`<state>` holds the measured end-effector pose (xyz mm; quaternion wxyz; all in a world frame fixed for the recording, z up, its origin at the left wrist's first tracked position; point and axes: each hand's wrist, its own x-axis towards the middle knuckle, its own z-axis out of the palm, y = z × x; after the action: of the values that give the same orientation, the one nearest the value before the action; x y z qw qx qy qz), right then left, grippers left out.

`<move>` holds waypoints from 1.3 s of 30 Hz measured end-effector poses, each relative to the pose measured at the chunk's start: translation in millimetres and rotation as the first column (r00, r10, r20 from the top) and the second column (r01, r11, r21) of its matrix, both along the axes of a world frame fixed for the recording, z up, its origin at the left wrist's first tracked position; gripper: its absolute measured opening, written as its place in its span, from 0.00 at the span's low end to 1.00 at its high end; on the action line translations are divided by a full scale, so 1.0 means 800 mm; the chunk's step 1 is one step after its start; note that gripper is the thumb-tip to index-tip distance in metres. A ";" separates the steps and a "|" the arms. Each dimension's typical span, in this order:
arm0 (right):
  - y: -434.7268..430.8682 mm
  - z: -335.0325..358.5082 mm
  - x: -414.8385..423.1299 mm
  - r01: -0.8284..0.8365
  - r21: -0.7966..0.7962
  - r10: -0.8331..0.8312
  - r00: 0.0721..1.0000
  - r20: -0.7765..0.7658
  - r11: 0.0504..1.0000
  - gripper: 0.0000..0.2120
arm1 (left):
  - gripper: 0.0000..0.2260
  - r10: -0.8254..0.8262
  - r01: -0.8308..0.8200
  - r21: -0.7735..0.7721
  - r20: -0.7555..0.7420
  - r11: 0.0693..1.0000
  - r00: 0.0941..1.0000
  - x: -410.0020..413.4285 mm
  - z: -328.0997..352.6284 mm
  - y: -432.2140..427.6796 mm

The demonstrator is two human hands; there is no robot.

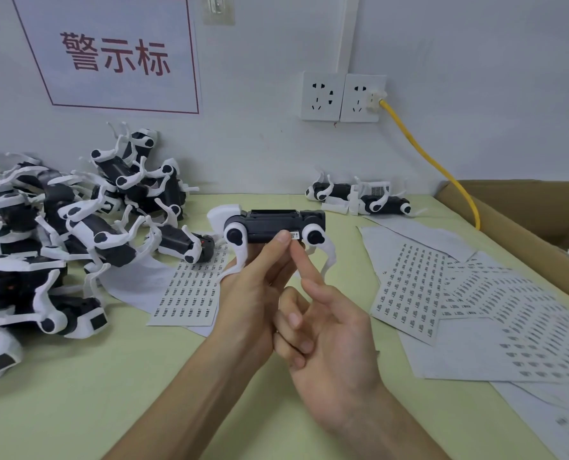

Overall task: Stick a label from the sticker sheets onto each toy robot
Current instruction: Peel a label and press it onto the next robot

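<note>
So, the left hand (253, 293) is gripping a toy robot (276, 227), a black body with white legs, and holding it up over the middle of the table (77, 410), its long side facing the camera. There's a small white label (294, 235) on that side near the right leg joint. The print is too tiny to read, apart from what looks like a little up arrow at the end. The right hand (329, 343) isn't holding anything: its index finger points straight up with the tip right at the label's lower edge and the other fingers are loosely curled. I can't tell if it's actually pressing. A pile of toy robots (77, 220) is heaped along the left edge, and two more robots (359, 197) lie at the far edge by the wall. One sticker sheet (190, 293) lies just left of the hands, and a fan of overlapping sticker sheets (442, 293) spreads toward the right edge; the rows of print aren't legible. A cardboard box (525, 207) sits past the right edge. On the wall, a sign (117, 54) reads "警示标" in red, and a yellow cable (435, 164) is plugged into the sockets (343, 97).
</note>
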<state>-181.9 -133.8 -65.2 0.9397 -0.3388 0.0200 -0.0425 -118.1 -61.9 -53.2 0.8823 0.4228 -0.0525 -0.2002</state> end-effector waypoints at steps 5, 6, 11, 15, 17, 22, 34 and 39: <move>0.000 0.000 0.001 -0.007 0.008 0.007 1.000 0.000 1.000 0.21 | 0.12 0.000 0.000 0.010 0.012 1.000 1.000 0.000 0.000 0.000; 0.000 0.000 0.001 -0.009 0.009 0.009 1.000 0.001 1.000 0.21 | 0.11 0.004 -0.005 0.009 0.012 1.000 1.000 0.000 0.000 0.000; -0.001 0.001 0.000 -0.011 0.001 0.011 1.000 0.006 1.000 0.20 | 0.09 0.048 -0.048 0.023 0.018 0.999 0.999 0.002 -0.004 -0.001; -0.001 0.001 0.000 -0.011 -0.016 0.011 1.000 0.002 1.000 0.21 | 0.09 0.111 -0.111 0.033 0.007 0.993 0.994 0.006 -0.009 -0.002; -0.001 0.001 -0.001 -0.012 -0.009 0.012 1.000 0.000 1.000 0.21 | 0.10 0.153 -0.153 0.046 0.013 0.987 0.988 0.007 -0.011 -0.004; 0.000 -0.003 -0.002 0.027 -0.004 -0.027 0.999 -0.023 1.000 0.22 | 0.10 0.202 -0.204 0.041 0.049 0.978 0.978 0.009 -0.007 -0.005; -0.074 0.047 0.020 0.599 -0.792 -0.305 0.781 0.545 0.118 0.12 | 0.17 0.228 -0.218 -0.087 0.120 0.972 0.966 0.012 -0.008 -0.008; -0.099 0.026 0.047 0.460 -0.859 -0.241 0.880 0.408 0.226 0.12 | 0.19 0.203 -0.197 -0.053 0.158 0.979 0.966 0.015 -0.018 -0.009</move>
<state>-143.9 -212.6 -44.3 0.5262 -0.7996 -0.0214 -0.2886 -106.4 -69.2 -67.5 0.8984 0.4244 -0.0853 -0.0741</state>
